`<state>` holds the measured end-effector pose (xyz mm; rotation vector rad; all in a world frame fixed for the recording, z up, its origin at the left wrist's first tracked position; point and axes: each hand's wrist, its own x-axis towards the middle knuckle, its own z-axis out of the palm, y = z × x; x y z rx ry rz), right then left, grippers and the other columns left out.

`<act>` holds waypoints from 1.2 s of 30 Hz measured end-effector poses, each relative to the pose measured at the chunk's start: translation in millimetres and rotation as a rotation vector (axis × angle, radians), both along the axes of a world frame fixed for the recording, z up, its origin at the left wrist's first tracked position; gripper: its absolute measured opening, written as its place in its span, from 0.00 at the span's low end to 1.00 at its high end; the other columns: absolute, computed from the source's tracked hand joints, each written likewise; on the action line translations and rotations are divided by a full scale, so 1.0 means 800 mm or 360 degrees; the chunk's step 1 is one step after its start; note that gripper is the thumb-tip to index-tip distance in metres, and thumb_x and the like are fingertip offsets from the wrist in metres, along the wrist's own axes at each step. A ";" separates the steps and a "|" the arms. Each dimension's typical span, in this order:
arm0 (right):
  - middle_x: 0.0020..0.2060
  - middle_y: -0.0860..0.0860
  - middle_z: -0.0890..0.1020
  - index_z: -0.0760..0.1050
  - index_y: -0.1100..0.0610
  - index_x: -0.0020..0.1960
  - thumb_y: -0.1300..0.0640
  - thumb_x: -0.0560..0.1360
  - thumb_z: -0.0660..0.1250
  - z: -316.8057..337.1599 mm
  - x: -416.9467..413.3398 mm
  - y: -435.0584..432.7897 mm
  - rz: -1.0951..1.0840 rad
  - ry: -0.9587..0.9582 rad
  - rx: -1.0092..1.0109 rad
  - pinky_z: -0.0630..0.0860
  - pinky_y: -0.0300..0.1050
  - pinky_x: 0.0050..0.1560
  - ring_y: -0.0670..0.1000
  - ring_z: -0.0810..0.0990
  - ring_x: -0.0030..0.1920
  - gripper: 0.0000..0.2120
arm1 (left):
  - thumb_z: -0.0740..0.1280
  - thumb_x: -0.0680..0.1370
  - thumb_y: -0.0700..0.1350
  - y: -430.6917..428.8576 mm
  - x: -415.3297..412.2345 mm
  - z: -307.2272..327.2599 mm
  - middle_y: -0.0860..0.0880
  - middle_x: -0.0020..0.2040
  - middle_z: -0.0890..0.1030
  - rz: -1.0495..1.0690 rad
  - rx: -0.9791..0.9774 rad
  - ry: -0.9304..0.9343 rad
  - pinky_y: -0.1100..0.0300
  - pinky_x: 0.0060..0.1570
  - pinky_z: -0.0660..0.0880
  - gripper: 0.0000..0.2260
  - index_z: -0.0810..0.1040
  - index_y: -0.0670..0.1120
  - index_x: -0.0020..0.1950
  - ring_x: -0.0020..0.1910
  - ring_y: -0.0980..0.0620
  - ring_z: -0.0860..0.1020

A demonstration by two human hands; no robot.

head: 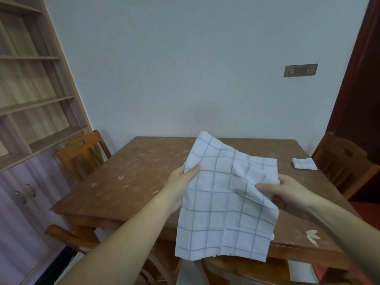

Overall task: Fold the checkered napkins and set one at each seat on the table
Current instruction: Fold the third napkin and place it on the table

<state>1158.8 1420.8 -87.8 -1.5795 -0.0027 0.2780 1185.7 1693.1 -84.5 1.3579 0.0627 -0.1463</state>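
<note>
- Your left hand [181, 182] and right hand [287, 192] each keep a pinching grip on a side edge of the checkered napkin [222, 212], held over the tabletop's [133, 177] near edge.
- Most of the cloth hangs below both grips, long axis vertical.
- A folded napkin [304, 163] lies at the right seat.

The checkered napkin [224, 202] is thin, matt woven cloth, creased, with a frayed lower edge; the folded napkin [304, 163] looks like the same fabric. The worktop [133, 171] is brown wood with a dull, worn finish speckled by pale marks, and the chairs [82, 155] are smoother, slightly glossy varnished wood. The shelf unit [30, 79] is pale matt wood-grain board, and the wall [174, 68] is smooth and matt.
</note>
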 end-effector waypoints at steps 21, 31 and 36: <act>0.59 0.49 0.73 0.69 0.46 0.70 0.56 0.74 0.72 -0.002 -0.013 0.008 -0.0604 -0.0370 -0.0434 0.67 0.45 0.56 0.49 0.71 0.56 0.26 | 0.74 0.73 0.43 0.023 -0.019 -0.009 0.50 0.62 0.80 -0.0215 0.0995 -0.0288 0.50 0.60 0.78 0.16 0.79 0.57 0.57 0.60 0.51 0.79; 0.48 0.46 0.84 0.79 0.46 0.52 0.54 0.70 0.76 0.024 -0.019 -0.009 -0.0259 -0.0661 -0.1158 0.77 0.39 0.43 0.45 0.82 0.46 0.13 | 0.72 0.76 0.46 0.038 -0.025 0.013 0.54 0.47 0.81 -0.0057 0.1315 -0.0683 0.64 0.42 0.74 0.14 0.78 0.57 0.60 0.43 0.56 0.78; 0.41 0.48 0.84 0.81 0.53 0.51 0.51 0.75 0.71 0.019 -0.020 -0.008 -0.0353 -0.0800 -0.1349 0.79 0.44 0.38 0.49 0.81 0.40 0.08 | 0.74 0.74 0.47 0.030 -0.020 0.025 0.49 0.53 0.84 0.0133 0.0731 -0.0547 0.52 0.54 0.79 0.13 0.80 0.61 0.56 0.54 0.50 0.81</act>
